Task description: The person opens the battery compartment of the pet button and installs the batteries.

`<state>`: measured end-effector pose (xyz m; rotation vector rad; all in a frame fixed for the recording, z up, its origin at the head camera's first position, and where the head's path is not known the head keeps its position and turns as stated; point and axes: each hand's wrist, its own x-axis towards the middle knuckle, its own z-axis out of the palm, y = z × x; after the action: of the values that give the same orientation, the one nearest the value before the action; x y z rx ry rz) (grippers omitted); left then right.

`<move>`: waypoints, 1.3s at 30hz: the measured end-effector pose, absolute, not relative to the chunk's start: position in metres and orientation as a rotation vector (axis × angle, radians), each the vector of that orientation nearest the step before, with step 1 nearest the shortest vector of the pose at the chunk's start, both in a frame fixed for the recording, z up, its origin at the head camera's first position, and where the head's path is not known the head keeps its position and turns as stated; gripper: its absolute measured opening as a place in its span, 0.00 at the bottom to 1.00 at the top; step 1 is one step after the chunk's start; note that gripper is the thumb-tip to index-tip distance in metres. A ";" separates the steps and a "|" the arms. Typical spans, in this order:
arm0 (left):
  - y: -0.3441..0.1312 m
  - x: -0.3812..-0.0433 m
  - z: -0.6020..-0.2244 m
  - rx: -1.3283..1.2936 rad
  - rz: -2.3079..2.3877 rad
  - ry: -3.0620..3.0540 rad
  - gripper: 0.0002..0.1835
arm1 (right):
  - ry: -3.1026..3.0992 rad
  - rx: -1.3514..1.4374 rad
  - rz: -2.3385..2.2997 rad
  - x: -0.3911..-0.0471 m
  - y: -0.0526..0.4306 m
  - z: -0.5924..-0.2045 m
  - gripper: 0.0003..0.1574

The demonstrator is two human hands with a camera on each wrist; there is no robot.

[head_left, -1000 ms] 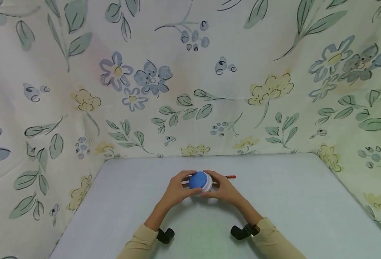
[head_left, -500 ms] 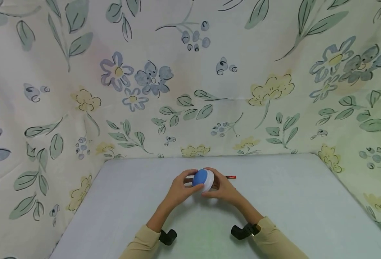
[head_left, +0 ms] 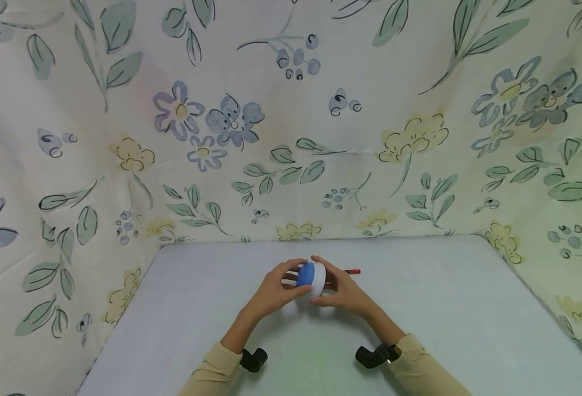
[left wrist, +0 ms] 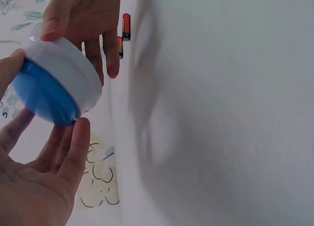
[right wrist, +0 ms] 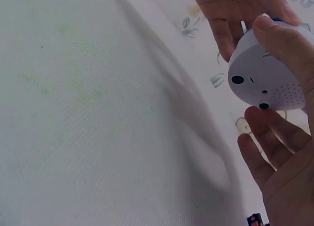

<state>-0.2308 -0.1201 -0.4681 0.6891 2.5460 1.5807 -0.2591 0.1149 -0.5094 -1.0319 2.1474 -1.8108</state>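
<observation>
Between both hands is a round buzzer button (head_left: 305, 275) with a blue dome and a white base, held above the table and tipped on its side. My left hand (head_left: 273, 291) grips the blue dome (left wrist: 46, 93) with thumb and fingers. On the other side, my right hand (head_left: 345, 292) holds the white base (left wrist: 64, 64) by its edge, the thumb on the rim. In the right wrist view the underside (right wrist: 265, 79) shows dark round feet, a small hole and a patch of speaker holes.
Red-and-black batteries (left wrist: 126, 27) lie on the table behind the right hand; in the head view one battery (head_left: 353, 271) pokes out there. The white table (head_left: 197, 308) meets a floral cloth (head_left: 291, 187) at its back edge.
The buzzer button has turned from dome partly upward to dome facing left, with its base toward the right hand. Both hands keep holding it in about the same place.
</observation>
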 end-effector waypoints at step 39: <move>-0.118 -0.224 -0.467 0.759 1.525 2.479 0.33 | 2.168 -1.007 -1.816 -0.252 0.123 -0.505 0.59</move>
<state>-0.2244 -0.1181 -0.4672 0.7588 2.4790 1.5246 -0.2524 0.1226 -0.5047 -1.0074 2.1683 -1.8155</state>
